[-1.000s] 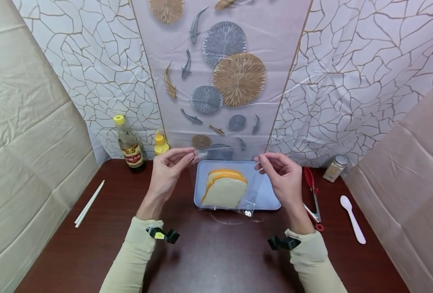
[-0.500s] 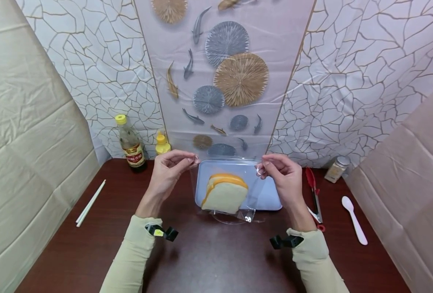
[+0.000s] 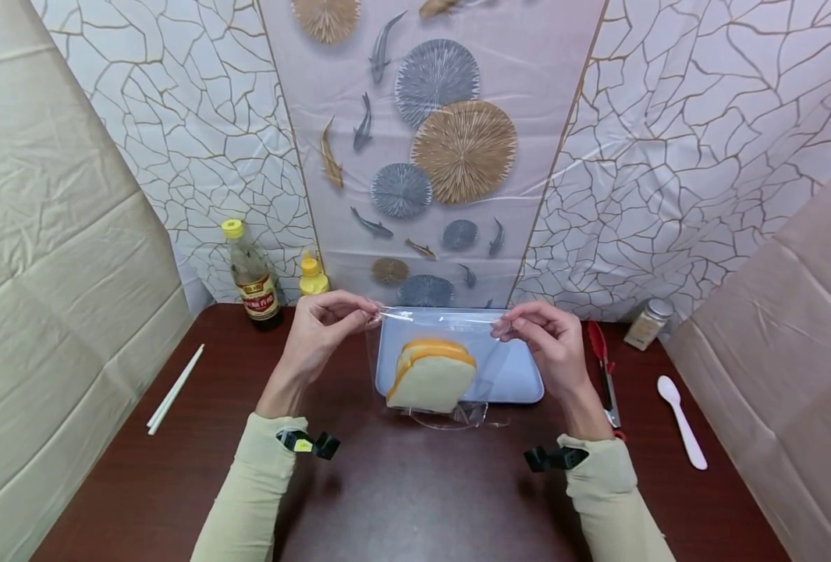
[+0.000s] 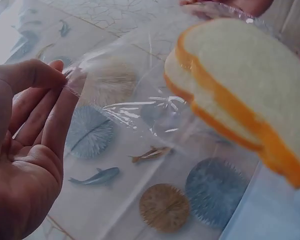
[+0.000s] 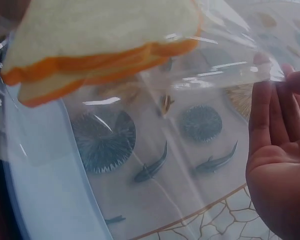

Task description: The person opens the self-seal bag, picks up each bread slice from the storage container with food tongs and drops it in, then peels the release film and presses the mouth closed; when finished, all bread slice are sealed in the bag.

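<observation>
Two bread slices (image 3: 432, 381) with orange crusts sit inside a clear plastic bag (image 3: 425, 316), low in it. My left hand (image 3: 322, 329) pinches the bag's upper left corner between thumb and fingers. At the upper right corner, my right hand (image 3: 552, 343) pinches the film the same way. The bag's top edge stretches between the two hands. Behind the bag is a pale blue tray (image 3: 520, 382) on the table. In the left wrist view the bread (image 4: 255, 75) shows through the film; the right wrist view shows its crust (image 5: 95, 62) side too.
White chopsticks (image 3: 175, 389) lie at the left. A sauce bottle (image 3: 257, 285) and a yellow squeeze bottle (image 3: 313, 277) stand at the back left. Red-tipped tongs (image 3: 601, 363), a spice jar (image 3: 648, 324) and a white spoon (image 3: 682, 421) are at the right.
The bag's top edge has come down a little and drawn straighter between the hands. The bread has sunk slightly toward the table's front. Both hands still pinch the corners.
</observation>
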{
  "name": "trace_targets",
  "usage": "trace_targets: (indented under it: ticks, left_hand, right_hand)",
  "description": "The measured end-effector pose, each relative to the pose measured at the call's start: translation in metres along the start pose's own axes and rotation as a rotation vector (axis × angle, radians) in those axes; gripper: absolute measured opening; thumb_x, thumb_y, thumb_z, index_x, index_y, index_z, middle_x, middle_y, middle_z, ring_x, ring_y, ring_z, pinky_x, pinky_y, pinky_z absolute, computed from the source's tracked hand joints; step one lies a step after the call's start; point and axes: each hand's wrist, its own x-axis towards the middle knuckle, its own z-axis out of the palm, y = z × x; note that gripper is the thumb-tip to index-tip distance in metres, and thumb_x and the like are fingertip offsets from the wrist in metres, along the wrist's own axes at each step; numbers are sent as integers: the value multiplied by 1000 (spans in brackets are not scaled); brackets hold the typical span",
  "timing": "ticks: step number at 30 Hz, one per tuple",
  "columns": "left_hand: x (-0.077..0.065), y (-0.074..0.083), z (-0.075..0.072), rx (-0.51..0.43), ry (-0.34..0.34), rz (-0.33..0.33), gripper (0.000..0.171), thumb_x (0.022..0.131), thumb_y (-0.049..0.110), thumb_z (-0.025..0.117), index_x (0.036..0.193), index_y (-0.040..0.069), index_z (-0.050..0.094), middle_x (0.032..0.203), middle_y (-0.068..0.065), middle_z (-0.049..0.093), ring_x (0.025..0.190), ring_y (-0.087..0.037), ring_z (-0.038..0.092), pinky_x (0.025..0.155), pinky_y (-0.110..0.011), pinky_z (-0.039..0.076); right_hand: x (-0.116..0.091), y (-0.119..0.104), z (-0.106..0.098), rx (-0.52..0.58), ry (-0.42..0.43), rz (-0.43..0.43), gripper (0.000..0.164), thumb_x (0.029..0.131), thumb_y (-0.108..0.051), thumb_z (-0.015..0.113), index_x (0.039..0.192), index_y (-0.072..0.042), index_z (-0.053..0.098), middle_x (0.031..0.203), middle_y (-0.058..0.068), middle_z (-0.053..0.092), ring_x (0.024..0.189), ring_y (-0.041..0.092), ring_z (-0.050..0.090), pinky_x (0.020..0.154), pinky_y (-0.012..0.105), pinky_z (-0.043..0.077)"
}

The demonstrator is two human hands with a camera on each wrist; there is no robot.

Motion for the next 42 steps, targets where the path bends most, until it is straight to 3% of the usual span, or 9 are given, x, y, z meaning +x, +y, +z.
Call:
trace_targets:
  ticks: [5,11,15,19,25,30,34,37,42]
  left_hand:
    - [-1,4,0,125,-2,55,10,97,-12,69,103,-14,76,104,-6,84,98,-17,82,88,-38,67]
    - [-2,2,-1,173,4,99,14,97,-10,67,104,-19,75,104,-3,85,97,-17,82,87,-33,67]
    - [-2,1,-1,228,24,102,14,98,-2,73,105,-12,80,104,-7,85,97,-19,83,85,-30,67]
    - [-1,-2,-1,282,44,44,15,90,5,88,104,-1,84,103,-8,85,92,-18,83,80,-29,67]
    - [2,-4,-5,276,21,0,21,89,-2,87,109,-5,81,105,-13,84,95,-18,83,82,-31,67]
    - [1,0,-10,322,-7,-46,35,93,0,84,127,1,78,129,-13,79,107,-19,81,89,-31,66]
    - [1,6,-12,461,-21,-33,27,96,9,83,124,8,82,146,-3,72,130,-19,72,93,-23,63]
    - [2,8,-13,545,2,10,15,98,14,82,113,10,85,141,-1,74,135,-16,69,93,-20,61]
    - [0,6,-16,518,33,37,14,104,13,75,115,7,81,121,-14,82,111,-18,80,86,-22,62]
  right_hand:
    - [0,-1,-2,-18,1,-5,21,106,10,49,104,18,69,96,16,83,86,25,83,77,34,67]
    - [-2,-2,-1,-198,61,63,7,99,13,67,104,14,70,95,7,85,84,17,82,74,31,67]
    - [-2,-4,-2,-238,76,110,10,96,14,71,106,13,70,96,4,85,84,15,82,74,30,67]
    - [-2,-6,-3,-264,81,124,11,96,13,72,107,14,69,96,1,85,82,13,81,74,27,66]
    - [-1,-10,-1,-292,82,146,16,98,10,72,112,16,69,99,1,85,85,13,81,77,29,67]
    - [0,-12,3,-345,106,145,24,99,6,73,123,13,70,103,0,85,89,13,83,80,29,67]
    - [3,-14,11,-365,125,131,35,100,4,73,133,13,67,106,0,85,91,13,83,81,30,67]
    - [6,-13,16,-357,135,112,35,101,4,72,134,14,66,108,1,85,93,14,83,82,31,67]
    - [8,-6,28,-335,159,65,26,100,7,71,125,13,71,110,4,85,94,18,83,86,37,67]
